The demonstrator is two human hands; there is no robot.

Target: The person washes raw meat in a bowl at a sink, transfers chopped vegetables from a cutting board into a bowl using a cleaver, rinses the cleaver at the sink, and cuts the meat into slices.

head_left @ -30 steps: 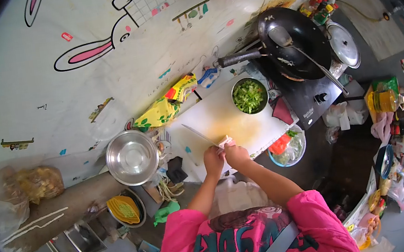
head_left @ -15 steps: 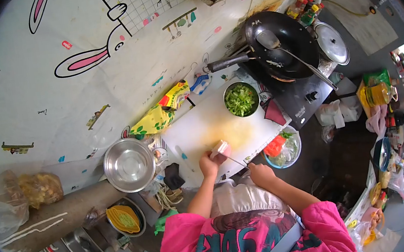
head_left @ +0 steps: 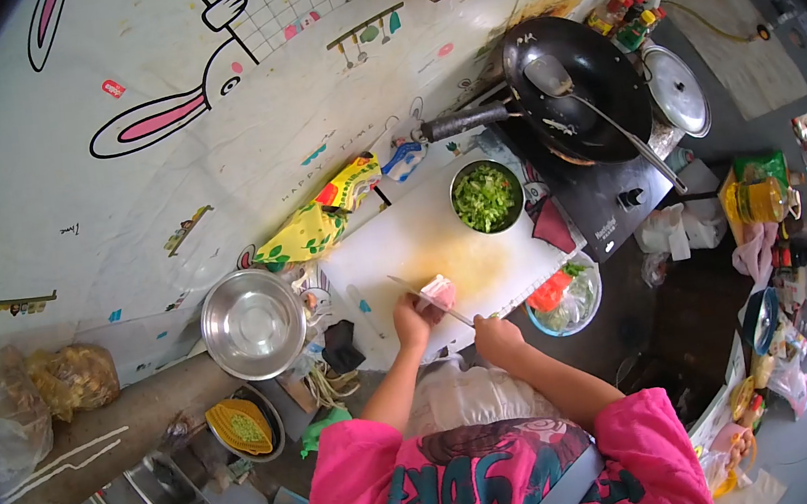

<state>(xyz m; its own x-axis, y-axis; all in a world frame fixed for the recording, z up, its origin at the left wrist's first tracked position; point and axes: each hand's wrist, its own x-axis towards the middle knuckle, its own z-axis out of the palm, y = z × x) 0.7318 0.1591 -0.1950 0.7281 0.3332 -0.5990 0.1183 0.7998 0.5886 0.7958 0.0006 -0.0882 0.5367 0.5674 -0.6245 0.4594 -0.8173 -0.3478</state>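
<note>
My left hand (head_left: 413, 319) is closed on a pale pink piece of meat (head_left: 440, 292), held at the near side of the white cutting board (head_left: 378, 245). My right hand (head_left: 500, 339) is wrapped round the handle of a knife (head_left: 459, 317). The blade slants up and left against the meat, and its tip shows past the meat's left side. Part of the blade is hidden by the meat and my left fingers. Farther up the board stands a metal bowl of chopped green vegetables (head_left: 487, 197).
A black wok (head_left: 599, 122) with a metal spatula (head_left: 626, 132) sits on the cooker (head_left: 611, 216) at upper right. An empty steel bowl (head_left: 253, 324) is at left. Beside the board's right edge is a bowl of bagged vegetables (head_left: 565, 298). Yellow food packets (head_left: 305, 232) lean along the wall.
My right hand has moved left and up, pushing the knife farther across, so its tip now shows beyond the meat. My left hand keeps its hold. The view has shifted slightly.
</note>
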